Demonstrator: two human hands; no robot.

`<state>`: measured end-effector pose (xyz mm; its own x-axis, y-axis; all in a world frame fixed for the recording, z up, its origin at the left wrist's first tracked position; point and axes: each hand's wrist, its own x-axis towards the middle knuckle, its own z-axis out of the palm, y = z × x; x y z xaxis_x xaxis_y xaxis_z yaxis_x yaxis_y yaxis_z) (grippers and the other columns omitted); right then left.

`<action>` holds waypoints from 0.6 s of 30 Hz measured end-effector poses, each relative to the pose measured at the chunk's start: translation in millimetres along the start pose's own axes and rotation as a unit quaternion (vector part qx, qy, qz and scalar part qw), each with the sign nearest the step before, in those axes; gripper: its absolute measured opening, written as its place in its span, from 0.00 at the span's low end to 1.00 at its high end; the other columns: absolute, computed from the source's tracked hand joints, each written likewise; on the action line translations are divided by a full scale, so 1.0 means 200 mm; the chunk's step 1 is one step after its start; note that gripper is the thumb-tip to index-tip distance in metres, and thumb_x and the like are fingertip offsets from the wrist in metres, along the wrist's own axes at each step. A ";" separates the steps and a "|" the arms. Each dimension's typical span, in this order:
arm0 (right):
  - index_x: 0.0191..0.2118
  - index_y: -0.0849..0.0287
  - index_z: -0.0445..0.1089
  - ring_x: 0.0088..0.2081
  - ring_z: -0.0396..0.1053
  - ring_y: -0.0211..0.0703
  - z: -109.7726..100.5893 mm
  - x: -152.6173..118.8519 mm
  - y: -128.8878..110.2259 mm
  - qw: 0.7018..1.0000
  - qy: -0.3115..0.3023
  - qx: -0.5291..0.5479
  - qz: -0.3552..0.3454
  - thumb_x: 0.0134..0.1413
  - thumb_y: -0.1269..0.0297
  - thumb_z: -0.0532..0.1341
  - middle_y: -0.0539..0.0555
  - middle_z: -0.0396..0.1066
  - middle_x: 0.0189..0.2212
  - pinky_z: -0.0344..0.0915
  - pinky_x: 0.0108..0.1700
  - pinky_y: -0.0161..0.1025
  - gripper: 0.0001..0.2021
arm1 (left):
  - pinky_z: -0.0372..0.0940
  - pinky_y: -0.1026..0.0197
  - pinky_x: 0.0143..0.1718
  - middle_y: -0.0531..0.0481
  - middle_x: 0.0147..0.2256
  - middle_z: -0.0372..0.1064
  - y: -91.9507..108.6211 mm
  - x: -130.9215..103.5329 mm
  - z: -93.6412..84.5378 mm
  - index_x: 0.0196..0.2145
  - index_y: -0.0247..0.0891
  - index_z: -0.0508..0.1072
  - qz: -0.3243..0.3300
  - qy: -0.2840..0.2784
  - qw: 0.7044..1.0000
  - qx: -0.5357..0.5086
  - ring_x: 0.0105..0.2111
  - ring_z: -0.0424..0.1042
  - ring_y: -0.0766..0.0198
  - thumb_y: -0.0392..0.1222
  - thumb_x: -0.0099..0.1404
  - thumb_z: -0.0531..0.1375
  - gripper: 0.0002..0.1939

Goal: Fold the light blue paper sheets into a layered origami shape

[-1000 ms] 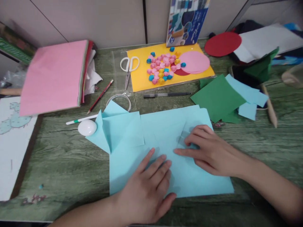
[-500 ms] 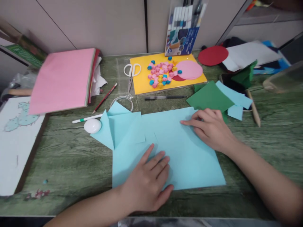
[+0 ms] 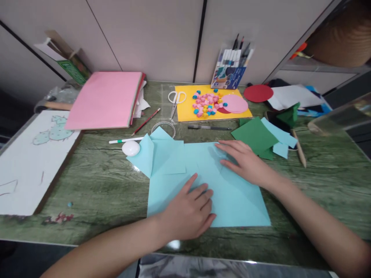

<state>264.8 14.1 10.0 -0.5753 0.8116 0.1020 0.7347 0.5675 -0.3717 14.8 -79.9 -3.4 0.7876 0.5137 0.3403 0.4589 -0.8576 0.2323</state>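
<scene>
A large sheet of light blue paper [image 3: 171, 197] lies flat on the table in front of me. My left hand [image 3: 193, 208] rests on its lower middle, fingers spread. Near the upper right of the sheet is my right hand [image 3: 242, 160], fingers stretched out over the paper and holding nothing. A smaller blue paper piece [image 3: 169, 156] overlaps the sheet's upper left corner, with folded or cut blue scraps beside it. Against those scraps sits a white egg-shaped object [image 3: 131, 148].
Behind are white-handled scissors [image 3: 175, 101], a red pencil [image 3: 146, 121], a black pen [image 3: 209, 127] and yellow paper [image 3: 185, 112] bearing small coloured balls. Green paper [image 3: 255, 135] lies right. A pink paper stack [image 3: 104, 100] and a cactus drawing [image 3: 34, 170] are left.
The view has shifted, so the table appears further right and lower at the back. My right hand has gone from a pointing finger to several stretched fingers and moved left over the sheet.
</scene>
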 end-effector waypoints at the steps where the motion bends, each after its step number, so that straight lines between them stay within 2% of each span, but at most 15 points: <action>1: 0.63 0.53 0.56 0.60 0.57 0.57 0.00 0.02 0.00 1.000 -0.023 -0.009 -0.016 0.62 0.57 0.54 0.61 0.61 0.59 0.57 0.55 0.58 0.25 | 0.45 0.40 0.64 0.44 0.46 0.75 0.00 0.00 0.00 0.42 0.33 0.76 -0.002 0.000 1.000 -0.010 0.52 0.69 0.54 0.44 0.68 0.54 0.14; 3: 0.63 0.52 0.57 0.59 0.57 0.58 -0.01 0.07 0.01 0.998 -0.057 -0.023 -0.031 0.60 0.55 0.56 0.60 0.63 0.58 0.58 0.54 0.58 0.26 | 0.43 0.40 0.64 0.46 0.47 0.75 -0.01 0.00 0.00 0.43 0.35 0.75 -0.018 -0.008 0.999 -0.042 0.53 0.69 0.56 0.44 0.69 0.53 0.15; 6: 0.60 0.53 0.61 0.53 0.61 0.59 -0.02 0.14 0.02 0.996 -0.072 -0.053 -0.027 0.56 0.51 0.60 0.61 0.67 0.52 0.58 0.50 0.57 0.27 | 0.37 0.40 0.65 0.50 0.49 0.74 -0.02 0.00 -0.03 0.44 0.38 0.74 -0.074 -0.044 0.990 -0.116 0.56 0.66 0.58 0.47 0.69 0.53 0.15; 10: 0.55 0.54 0.65 0.49 0.61 0.58 -0.04 0.20 0.01 0.992 -0.095 -0.087 -0.001 0.49 0.48 0.64 0.59 0.68 0.47 0.58 0.48 0.53 0.28 | 0.30 0.37 0.65 0.49 0.53 0.71 -0.02 0.00 -0.08 0.47 0.40 0.74 -0.112 -0.086 0.973 -0.181 0.59 0.62 0.57 0.50 0.69 0.55 0.16; 13: 0.51 0.53 0.66 0.47 0.61 0.58 -0.05 0.25 0.00 0.989 -0.109 -0.095 0.016 0.44 0.47 0.66 0.58 0.69 0.44 0.57 0.45 0.51 0.28 | 0.30 0.35 0.64 0.47 0.56 0.68 -0.03 0.00 -0.11 0.49 0.40 0.73 -0.119 -0.114 0.963 -0.214 0.61 0.60 0.56 0.52 0.68 0.56 0.18; 15: 0.49 0.53 0.67 0.46 0.61 0.57 -0.05 0.28 0.00 0.988 -0.113 -0.099 0.021 0.43 0.48 0.67 0.57 0.69 0.42 0.57 0.43 0.48 0.27 | 0.30 0.33 0.64 0.47 0.56 0.66 -0.05 0.01 -0.12 0.46 0.42 0.75 -0.128 -0.126 0.953 -0.245 0.61 0.60 0.55 0.53 0.67 0.57 0.16; 18: 0.43 0.55 0.69 0.43 0.63 0.55 -0.05 0.31 0.01 0.987 -0.112 -0.111 0.023 0.45 0.52 0.66 0.56 0.71 0.38 0.56 0.39 0.45 0.19 | 0.33 0.32 0.64 0.52 0.50 0.73 -0.08 0.04 -0.13 0.40 0.46 0.77 -0.159 -0.110 0.930 -0.312 0.59 0.64 0.55 0.51 0.66 0.58 0.11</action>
<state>233.9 66.4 25.6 -0.5858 0.8005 -0.1266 0.8087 0.5670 -0.1568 2.1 -61.5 19.9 0.7492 0.6622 -0.0156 0.4092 -0.4442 0.7970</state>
